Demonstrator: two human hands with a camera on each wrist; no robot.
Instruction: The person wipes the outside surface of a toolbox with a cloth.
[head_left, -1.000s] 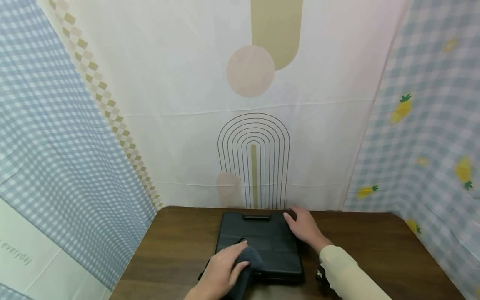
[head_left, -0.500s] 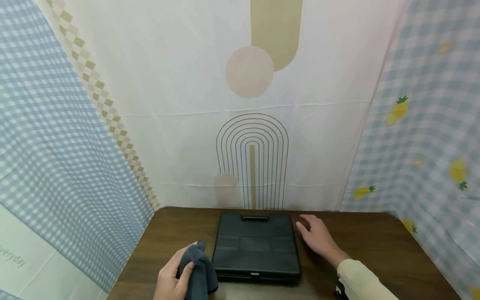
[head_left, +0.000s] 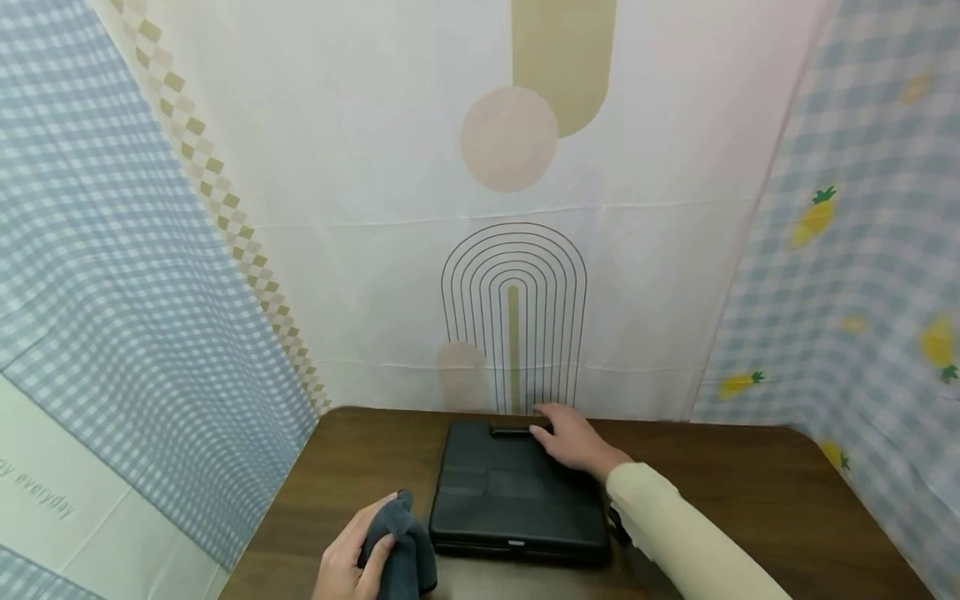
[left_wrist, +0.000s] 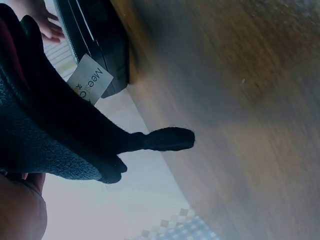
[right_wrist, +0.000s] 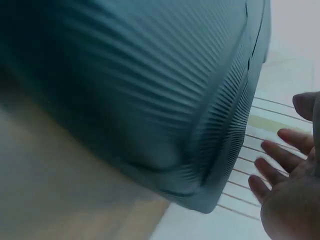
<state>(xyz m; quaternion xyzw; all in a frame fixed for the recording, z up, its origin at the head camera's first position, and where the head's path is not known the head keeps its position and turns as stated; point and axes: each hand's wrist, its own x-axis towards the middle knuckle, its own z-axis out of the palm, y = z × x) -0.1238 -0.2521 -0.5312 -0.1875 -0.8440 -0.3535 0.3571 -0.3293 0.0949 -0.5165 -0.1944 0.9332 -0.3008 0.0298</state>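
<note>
Pinching cloth (head_left: 409, 557) whose label (left_wrist: 91, 76) only its wrist view shows, left hand (head_left: 351, 552) flanks the case (head_left: 519, 502), right hand (head_left: 576, 442) spread.

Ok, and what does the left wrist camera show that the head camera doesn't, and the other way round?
Only the left wrist view shows a pale label with printed letters, poking out past the edge of the gray-blue cloth.

Only the head view shows the handle of the black case and the pineapple-print fabric.

Both show the cloth in the left hand, part of the case, the right hand and the wooden table.
</note>
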